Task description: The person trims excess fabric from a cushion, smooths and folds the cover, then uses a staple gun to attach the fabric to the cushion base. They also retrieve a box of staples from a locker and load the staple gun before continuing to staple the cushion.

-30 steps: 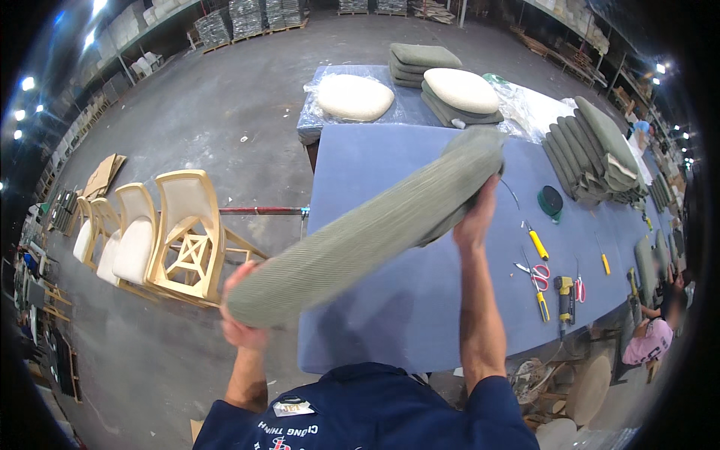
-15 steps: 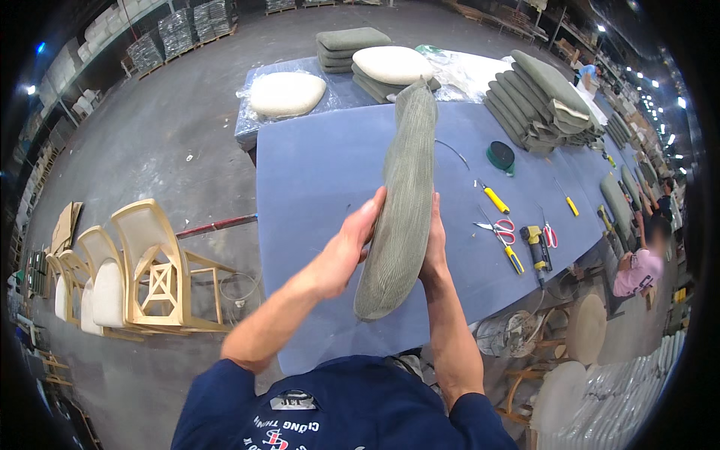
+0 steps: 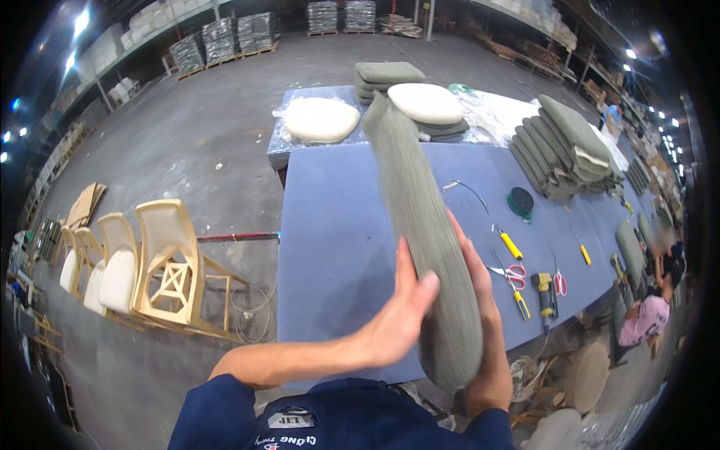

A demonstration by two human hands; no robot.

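Observation:
A grey-green fabric-covered seat cushion (image 3: pixel 431 247) stands on edge in front of me, tilted, its narrow side facing up. My left hand (image 3: pixel 390 319) presses against its left side, the thumb lying near the upper edge; this hand is slightly blurred. Along the right side, my right hand (image 3: pixel 486 304) grips the cushion, with part of the palm and fingers hidden behind it. The cushion's near rounded end hangs close to my body. Its far end, with a bunched fabric corner, reaches toward a white padded cushion (image 3: pixel 426 103) at the back of the table.
The blue-covered table (image 3: pixel 330 225) bears a stack of grey-green cushions (image 3: pixel 559 146), a green-black tape roll (image 3: pixel 520 201), scissors (image 3: pixel 510 274), yellow-handled tools (image 3: pixel 510 244) and a yellow-black power tool (image 3: pixel 544 296). Another white pad (image 3: pixel 322 120) lies far left. Wooden chairs (image 3: pixel 169 262) stand left; a person (image 3: pixel 646 319) sits right.
The cushion has swung so its far end points left and its near end lies further right and closer to me. My left hand has slid along its side. The view has shifted.

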